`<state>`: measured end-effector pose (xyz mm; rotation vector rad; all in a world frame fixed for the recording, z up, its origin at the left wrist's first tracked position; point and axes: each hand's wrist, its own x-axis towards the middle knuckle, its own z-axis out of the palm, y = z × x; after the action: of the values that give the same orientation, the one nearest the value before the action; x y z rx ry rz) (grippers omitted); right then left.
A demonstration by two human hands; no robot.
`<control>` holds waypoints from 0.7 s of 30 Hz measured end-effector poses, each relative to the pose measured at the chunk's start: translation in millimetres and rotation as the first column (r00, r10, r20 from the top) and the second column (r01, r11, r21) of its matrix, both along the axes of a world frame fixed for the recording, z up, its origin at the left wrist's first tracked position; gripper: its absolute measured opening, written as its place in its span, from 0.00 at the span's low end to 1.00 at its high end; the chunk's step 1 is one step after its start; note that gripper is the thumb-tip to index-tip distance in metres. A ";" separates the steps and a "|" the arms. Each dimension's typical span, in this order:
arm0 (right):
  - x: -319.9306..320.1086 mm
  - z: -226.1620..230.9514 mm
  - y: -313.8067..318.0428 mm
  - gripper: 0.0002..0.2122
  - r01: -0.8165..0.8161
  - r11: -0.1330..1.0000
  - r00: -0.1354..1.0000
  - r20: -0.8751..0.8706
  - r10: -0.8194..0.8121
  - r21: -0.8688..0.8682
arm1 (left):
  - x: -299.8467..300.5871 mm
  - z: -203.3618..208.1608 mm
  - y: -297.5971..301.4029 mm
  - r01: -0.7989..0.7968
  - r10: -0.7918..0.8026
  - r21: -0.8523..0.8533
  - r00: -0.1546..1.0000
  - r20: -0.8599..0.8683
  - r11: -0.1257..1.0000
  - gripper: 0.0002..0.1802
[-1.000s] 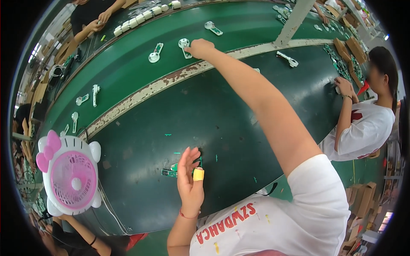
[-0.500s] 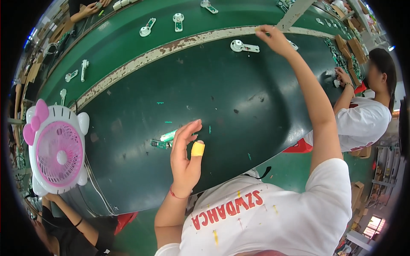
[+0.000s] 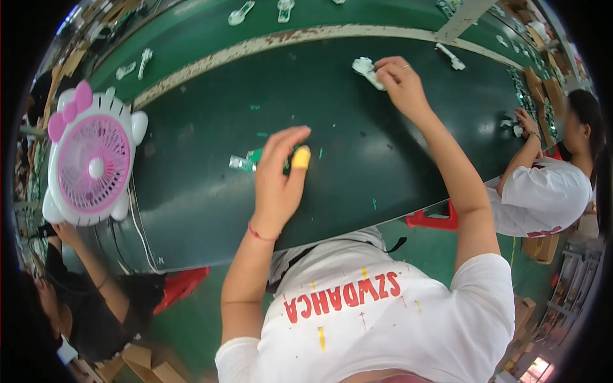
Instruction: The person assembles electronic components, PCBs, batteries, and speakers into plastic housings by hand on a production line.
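The right hand [image 3: 402, 86] has been drawn back from the green conveyor belt [image 3: 191, 41], beyond the chipped cream-painted rail [image 3: 281, 42], where a similar piece was being touched a second ago. It is now brought to a white plastic piece with a round head and a narrow flat handle [image 3: 363, 65], which lies just left of it on the near side of the rail. The handle, seen pointing rightward half a second ago, is now slanted toward the hand, so the piece appears to have been turned by it. The fingers are bent and touch the handle end; whether they are closed in a grip, or whether the piece is raised, cannot be told. Attention thus seems to be shifted from the belt to this one piece.

The left hand [image 3: 278, 175] is kept in much the same pose, opened with the fingers extended and the thumb, wrapped in yellow tape [image 3: 301, 157], held apart. Just left of it, a small green circuit board with a pale component [image 3: 241, 163] is left on the dark green tabletop [image 3: 204, 204]. Another slim white plastic piece [image 3: 451, 57] is seen beyond the right hand, to its right, and is untouched.
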<state>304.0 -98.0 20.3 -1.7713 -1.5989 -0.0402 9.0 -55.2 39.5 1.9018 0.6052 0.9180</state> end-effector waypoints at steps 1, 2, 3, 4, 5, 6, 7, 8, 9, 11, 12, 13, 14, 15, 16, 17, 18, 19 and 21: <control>-6.0 3.8 -5.6 0.06 0.025 0.999 0.960 -0.279 -0.034 -0.033 | -2.7 0.5 6.4 -0.042 0.043 0.073 0.999 -0.015 0.996 0.16; -17.7 15.3 -8.8 0.09 0.002 0.999 0.842 -0.540 -0.026 -0.044 | -6.9 1.8 11.9 -0.108 0.109 0.069 0.994 -0.017 0.992 0.15; -22.8 21.1 -12.9 0.12 -0.059 0.998 0.711 -0.703 0.029 -0.018 | -13.2 5.4 17.5 -0.165 0.165 0.024 0.986 -0.009 0.986 0.15; -26.6 24.2 -16.7 0.16 -0.169 0.985 0.521 -0.844 0.128 0.045 | -19.7 7.1 21.8 -0.206 0.206 -0.087 0.978 -0.002 0.975 0.14; -29.5 25.3 -22.0 0.16 -0.223 0.972 0.324 -0.934 0.147 0.076 | -24.2 9.5 26.9 -0.235 0.231 -0.085 0.971 -0.052 0.968 0.14; -36.0 27.8 -26.6 0.16 -0.272 0.955 0.112 -0.981 0.157 0.122 | -29.4 9.9 31.8 -0.255 0.250 -0.086 0.966 -0.068 0.963 0.14; -50.8 29.2 -29.6 0.12 -0.207 0.968 -0.006 -0.990 0.144 0.142 | -35.2 9.9 36.8 -0.209 0.213 0.040 0.956 -0.201 0.977 0.14; -45.8 14.5 -33.0 0.11 -0.280 0.916 -0.169 -0.955 0.246 0.286 | -37.3 9.6 42.4 -0.134 0.179 0.156 0.928 -0.327 0.979 0.14; -47.2 6.5 -35.5 0.09 -0.324 0.843 -0.335 -0.885 0.323 0.430 | -39.3 3.3 47.0 -0.081 0.171 0.241 0.908 -0.382 0.967 0.14; -57.9 0.9 -43.8 0.07 -0.311 0.902 -0.211 -0.947 0.242 0.299 | -42.7 -0.7 52.7 -0.022 0.189 0.337 0.861 -0.473 0.941 0.14; -64.9 1.3 -45.9 0.08 -0.333 0.914 -0.118 -0.972 0.205 0.233 | -43.3 -2.5 55.0 0.052 0.209 0.421 0.808 -0.551 0.906 0.15; -73.4 4.0 -47.3 0.10 -0.348 0.923 -0.022 -0.986 0.167 0.164 | -43.4 -5.1 57.0 0.051 0.213 0.424 0.806 -0.552 0.904 0.15; -85.6 14.3 -45.5 0.13 -0.425 0.888 0.055 -0.974 0.218 0.174 | -44.2 -8.9 58.3 0.103 0.157 0.399 0.809 -0.567 0.911 0.15; -94.5 20.4 -46.7 0.14 -0.430 0.892 0.077 -0.979 0.187 0.136 | -44.3 -10.4 58.4 0.154 0.100 0.374 0.809 -0.579 0.915 0.14; -101.9 23.4 -47.8 0.14 -0.435 0.895 0.099 -0.983 0.155 0.098 | -44.3 -8.9 59.1 0.155 0.100 0.373 0.808 -0.580 0.915 0.14; -106.9 23.3 -48.0 0.16 -0.421 0.905 0.141 -0.981 0.132 0.061 | -42.7 -5.2 61.1 0.193 0.064 0.333 0.776 -0.628 0.923 0.13; -112.7 23.1 -48.9 0.16 -0.403 0.915 0.155 -0.984 0.089 0.019 | -41.3 -2.1 62.3 0.229 0.028 0.291 0.740 -0.672 0.929 0.12; -116.7 22.8 -49.5 0.16 -0.385 0.923 0.169 -0.985 0.046 -0.023 | -40.2 0.1 60.4 0.231 0.026 0.291 0.741 -0.671 0.928 0.12; -117.6 23.3 -48.3 0.12 -0.426 0.900 0.277 -0.960 0.032 -0.093 | -36.1 4.3 50.9 0.052 -0.027 0.044 0.896 -0.443 0.998 0.11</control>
<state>186.4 -146.4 43.6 -1.2357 -0.8933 1.3079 -27.2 -4.3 43.7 2.1829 0.8103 0.4733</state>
